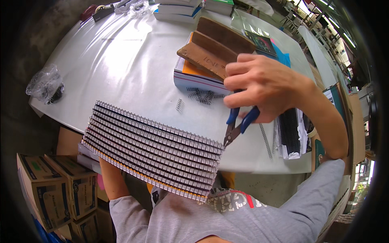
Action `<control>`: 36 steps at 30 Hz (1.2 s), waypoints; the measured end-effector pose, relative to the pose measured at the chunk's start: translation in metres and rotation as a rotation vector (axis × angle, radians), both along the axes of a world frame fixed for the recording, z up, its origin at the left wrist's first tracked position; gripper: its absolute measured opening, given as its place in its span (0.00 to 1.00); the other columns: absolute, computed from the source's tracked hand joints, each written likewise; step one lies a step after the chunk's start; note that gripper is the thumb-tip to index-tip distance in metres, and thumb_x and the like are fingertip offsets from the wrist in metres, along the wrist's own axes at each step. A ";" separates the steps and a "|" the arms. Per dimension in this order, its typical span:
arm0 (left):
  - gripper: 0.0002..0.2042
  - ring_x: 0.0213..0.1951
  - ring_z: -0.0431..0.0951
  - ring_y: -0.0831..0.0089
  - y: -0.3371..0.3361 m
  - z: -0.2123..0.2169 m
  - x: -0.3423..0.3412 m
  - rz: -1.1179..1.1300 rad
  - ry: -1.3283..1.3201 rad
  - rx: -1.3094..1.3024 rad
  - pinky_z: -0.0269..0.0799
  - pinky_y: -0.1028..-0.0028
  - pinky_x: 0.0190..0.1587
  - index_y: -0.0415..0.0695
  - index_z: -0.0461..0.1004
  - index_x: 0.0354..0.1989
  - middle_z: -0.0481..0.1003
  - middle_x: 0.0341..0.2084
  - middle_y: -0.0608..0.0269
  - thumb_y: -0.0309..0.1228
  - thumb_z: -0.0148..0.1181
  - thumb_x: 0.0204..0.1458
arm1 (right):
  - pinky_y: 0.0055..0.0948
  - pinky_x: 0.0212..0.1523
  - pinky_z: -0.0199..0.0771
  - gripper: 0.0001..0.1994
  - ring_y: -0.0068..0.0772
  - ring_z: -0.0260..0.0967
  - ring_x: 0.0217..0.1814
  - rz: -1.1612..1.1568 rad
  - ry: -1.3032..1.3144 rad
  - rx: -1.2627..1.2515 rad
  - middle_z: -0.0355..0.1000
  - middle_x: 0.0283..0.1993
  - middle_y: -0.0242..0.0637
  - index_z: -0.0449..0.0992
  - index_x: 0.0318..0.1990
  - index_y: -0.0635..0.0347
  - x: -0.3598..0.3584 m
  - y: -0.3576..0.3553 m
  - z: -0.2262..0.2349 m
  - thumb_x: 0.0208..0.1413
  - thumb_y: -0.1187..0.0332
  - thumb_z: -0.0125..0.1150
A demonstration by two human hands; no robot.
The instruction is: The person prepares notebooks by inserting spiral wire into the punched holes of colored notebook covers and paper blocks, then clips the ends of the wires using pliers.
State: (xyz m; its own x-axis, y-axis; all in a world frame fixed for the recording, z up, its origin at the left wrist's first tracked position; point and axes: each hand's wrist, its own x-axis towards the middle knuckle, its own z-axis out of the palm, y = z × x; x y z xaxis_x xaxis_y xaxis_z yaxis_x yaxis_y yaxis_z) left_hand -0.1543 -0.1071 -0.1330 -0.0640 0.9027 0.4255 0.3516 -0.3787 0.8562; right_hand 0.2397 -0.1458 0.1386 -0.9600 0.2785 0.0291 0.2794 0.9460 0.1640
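Observation:
A stack of several spiral-bound notebooks [156, 148] is raised in front of me, its rows of wire coils facing up. My left forearm [112, 178] runs up behind the stack, which hides my left hand and its fingers. In my right hand [261, 83], closed around the blue handles, is a pair of wire cutters [231, 133]. Their jaws point down at the right end of the stack, at the coil ends of the upper notebooks. Whether the blades touch a coil I cannot tell. Short coil offcuts [204, 96] lie on the table beyond.
A wooden angled block [204, 48] rests on a pile of books [194, 79] at the back. Loose coils [265, 139] and a bag of black coils [289, 139] lie right. Crumpled plastic [45, 83] sits at the table's left edge; cardboard boxes [50, 198] stand below left.

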 end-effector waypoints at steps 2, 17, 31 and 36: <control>0.20 0.45 0.69 0.62 -0.001 0.000 -0.001 0.001 -0.001 0.002 0.68 0.62 0.49 0.42 0.59 0.53 0.64 0.47 0.52 0.39 0.47 0.56 | 0.36 0.31 0.68 0.13 0.40 0.67 0.32 -0.444 -0.330 -0.388 0.69 0.25 0.38 0.76 0.27 0.58 -0.015 -0.009 0.017 0.31 0.64 0.67; 0.18 0.44 0.69 0.63 0.006 -0.001 0.005 -0.009 -0.035 0.005 0.68 0.64 0.49 0.41 0.60 0.52 0.65 0.45 0.53 0.38 0.45 0.57 | 0.49 0.58 0.63 0.27 0.39 0.67 0.50 -0.043 0.155 -0.075 0.68 0.42 0.36 0.73 0.43 0.54 0.000 -0.006 -0.010 0.27 0.69 0.72; 0.16 0.43 0.69 0.64 0.005 0.000 0.005 -0.009 -0.037 0.007 0.67 0.65 0.50 0.40 0.62 0.50 0.65 0.43 0.54 0.37 0.43 0.57 | 0.41 0.53 0.68 0.28 0.38 0.67 0.47 0.043 0.077 -0.011 0.67 0.40 0.34 0.74 0.41 0.55 -0.012 -0.005 -0.002 0.23 0.68 0.71; 0.16 0.43 0.69 0.65 0.007 0.000 0.006 -0.020 -0.038 0.015 0.67 0.66 0.50 0.40 0.62 0.49 0.66 0.43 0.54 0.37 0.43 0.58 | 0.37 0.39 0.72 0.14 0.39 0.71 0.37 -0.238 -0.231 -0.226 0.70 0.30 0.39 0.75 0.29 0.61 -0.027 -0.017 0.012 0.30 0.66 0.66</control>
